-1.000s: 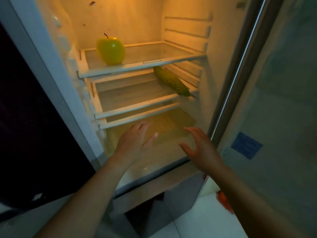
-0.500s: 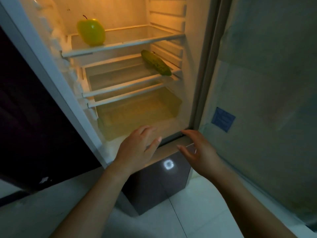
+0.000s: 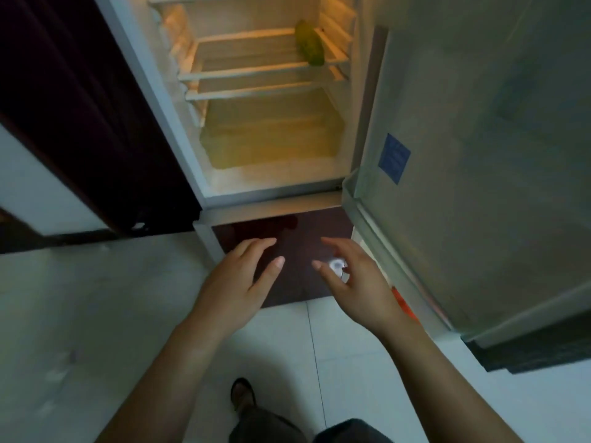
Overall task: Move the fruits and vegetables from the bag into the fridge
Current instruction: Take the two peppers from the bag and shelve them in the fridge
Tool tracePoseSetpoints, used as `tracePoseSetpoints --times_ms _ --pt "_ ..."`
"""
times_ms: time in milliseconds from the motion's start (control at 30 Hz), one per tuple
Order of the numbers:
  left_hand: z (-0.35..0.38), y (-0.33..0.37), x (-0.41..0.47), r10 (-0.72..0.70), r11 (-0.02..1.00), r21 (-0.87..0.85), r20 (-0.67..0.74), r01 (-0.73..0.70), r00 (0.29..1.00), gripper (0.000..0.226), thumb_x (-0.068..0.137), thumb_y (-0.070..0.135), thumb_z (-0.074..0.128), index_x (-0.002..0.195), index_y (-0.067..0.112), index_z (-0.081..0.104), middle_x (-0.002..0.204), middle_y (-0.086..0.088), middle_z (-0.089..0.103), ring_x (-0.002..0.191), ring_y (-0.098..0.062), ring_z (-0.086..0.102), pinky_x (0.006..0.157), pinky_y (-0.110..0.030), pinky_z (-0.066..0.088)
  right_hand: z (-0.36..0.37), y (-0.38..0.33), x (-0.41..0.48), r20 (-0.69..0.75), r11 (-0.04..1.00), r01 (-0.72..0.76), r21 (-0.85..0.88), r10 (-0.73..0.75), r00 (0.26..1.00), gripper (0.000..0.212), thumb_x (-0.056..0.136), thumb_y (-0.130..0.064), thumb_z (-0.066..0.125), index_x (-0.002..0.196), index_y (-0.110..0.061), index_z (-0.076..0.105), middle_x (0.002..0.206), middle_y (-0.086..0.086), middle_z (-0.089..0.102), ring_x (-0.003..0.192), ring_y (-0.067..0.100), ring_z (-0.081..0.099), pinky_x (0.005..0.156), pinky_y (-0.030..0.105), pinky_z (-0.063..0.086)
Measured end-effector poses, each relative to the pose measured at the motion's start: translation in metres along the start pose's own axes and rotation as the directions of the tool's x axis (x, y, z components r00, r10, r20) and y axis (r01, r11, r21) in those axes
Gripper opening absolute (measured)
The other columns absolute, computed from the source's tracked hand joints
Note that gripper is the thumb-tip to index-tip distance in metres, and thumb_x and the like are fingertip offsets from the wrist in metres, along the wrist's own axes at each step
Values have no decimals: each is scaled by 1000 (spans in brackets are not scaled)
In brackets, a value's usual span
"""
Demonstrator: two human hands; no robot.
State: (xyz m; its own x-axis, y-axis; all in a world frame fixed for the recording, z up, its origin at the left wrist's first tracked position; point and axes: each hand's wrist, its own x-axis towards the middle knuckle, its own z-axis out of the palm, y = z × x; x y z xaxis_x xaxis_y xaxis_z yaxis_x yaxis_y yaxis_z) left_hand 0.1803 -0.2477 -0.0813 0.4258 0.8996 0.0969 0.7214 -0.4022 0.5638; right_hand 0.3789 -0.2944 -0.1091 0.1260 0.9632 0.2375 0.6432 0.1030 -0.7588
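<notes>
I had drawn both hands back out of the fridge (image 3: 271, 199). My left hand (image 3: 238, 282) and right hand (image 3: 358, 276) hung empty, fingers loose, before its dark lower door (image 3: 287, 231). The green vegetable (image 3: 309, 47) lay on the middle shelf (image 3: 256, 70), right side. I judged another fetch from the bag, out of view, came next.

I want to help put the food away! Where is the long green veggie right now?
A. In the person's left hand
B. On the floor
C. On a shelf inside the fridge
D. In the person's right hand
C: the long green veggie lies at the right end of a shelf inside the open fridge, and the left hand and right hand both hold nothing.
</notes>
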Motion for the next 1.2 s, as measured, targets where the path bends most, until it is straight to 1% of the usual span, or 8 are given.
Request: tracePoseSetpoints --times_ms 167,400,500,600,767,900,1067,1200 --pt "3 15 -54 -65 997 27 -15 66 998 56 90 61 26 134 31 43 138 14 43 126 -5 41 97 -29 39 -10 -4 -42 15 999 40 -1 -40 999 40 88 -39 57 125 -21 55 134 -5 41 120 5 43 94 24 43" --pt "31 44 -104 -37 998 -45 51 40 998 53 89 58 29 133 31 44 139 15 42 126 -4 41 96 -24 37 -41 -6 -121 50 994 -18 -108 23 999 39 89 -42 55 124 -24 55 127 -9 50 108 2 51 79 1 33" --pt "52 58 -126 0 997 -80 126 11 992 52 92 58 30 133 31 44 138 14 42 124 -6 42 95 -24 38 -58 0 -172 54 977 -104 -185 116 992 43 89 -47 52 127 -27 51 129 -10 51 112 5 51 86 11 33" --pt "79 79 -148 57 994 -101 203 -37 977 49 93 53 32 134 29 44 138 12 43 124 -7 43 97 -27 39 -76 9 -220 36 952 -198 -232 212 977 46 88 -49 51 129 -26 49 131 -9 51 113 7 51 88 15 36" --pt "115 124 -177 114 990 -116 328 -80 938 47 93 53 32 134 31 43 139 13 42 125 -7 41 101 -32 39 -109 22 -281 7 923 -300 -242 311 950 46 88 -49 50 128 -26 49 132 -9 50 114 9 52 92 20 42" --pt "139 160 -184 161 985 -112 367 -128 916 44 93 50 34 132 32 44 136 17 43 125 -4 41 102 -29 38 -139 41 -310 -56 920 -340 -197 336 940 46 88 -48 51 127 -25 51 135 -8 43 112 10 52 92 26 45" --pt "193 224 -177 182 982 -124 394 -144 901 42 93 48 37 130 31 48 135 15 46 123 -4 44 102 -28 38 -202 85 -335 -106 913 -375 -162 362 926 46 88 -49 51 128 -26 51 135 -12 40 108 5 51 90 21 43" --pt "255 302 -163 178 977 -175 361 -121 915 36 94 42 42 125 28 53 129 11 51 118 -7 47 96 -25 37 -282 137 -360 -141 897 -399 -189 378 915 44 89 -46 52 128 -26 51 132 -11 43 111 4 49 90 17 39"
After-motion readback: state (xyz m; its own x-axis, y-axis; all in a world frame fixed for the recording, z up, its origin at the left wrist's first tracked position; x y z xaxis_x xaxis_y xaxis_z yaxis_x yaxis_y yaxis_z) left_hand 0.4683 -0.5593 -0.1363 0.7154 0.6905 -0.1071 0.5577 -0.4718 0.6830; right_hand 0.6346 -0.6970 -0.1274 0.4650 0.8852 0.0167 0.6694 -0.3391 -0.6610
